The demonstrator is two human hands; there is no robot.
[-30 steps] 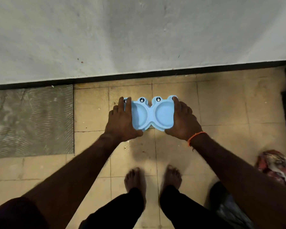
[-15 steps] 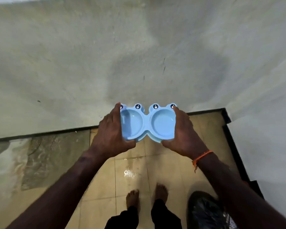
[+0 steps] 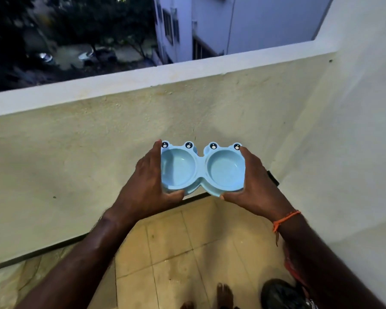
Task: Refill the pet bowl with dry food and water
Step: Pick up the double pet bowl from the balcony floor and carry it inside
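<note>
We hold the pet bowl [image 3: 202, 169] up in both hands, in the air before a balcony wall.

From the head view, we see our left hand [image 3: 146, 186] gripping the bowl's left end, fingers up along the far-left rim and thumb curled under the near edge; our right hand [image 3: 257, 184] grips the right end the same way, with an orange thread [image 3: 285, 219] at that wrist. The bowl is pale blue, a double dish with two round wells side by side and cartoon eyes along its far rim; both wells look empty. It sits level, above the tiled floor [image 3: 176, 253] and in front of the cream parapet wall [image 3: 87, 152]. Our bare feet [image 3: 224, 294] show at the near edge, a dark bag [image 3: 281, 294] just to their right. Beyond the wall lie trees, parked cars and a pale building [image 3: 210, 25].
</note>
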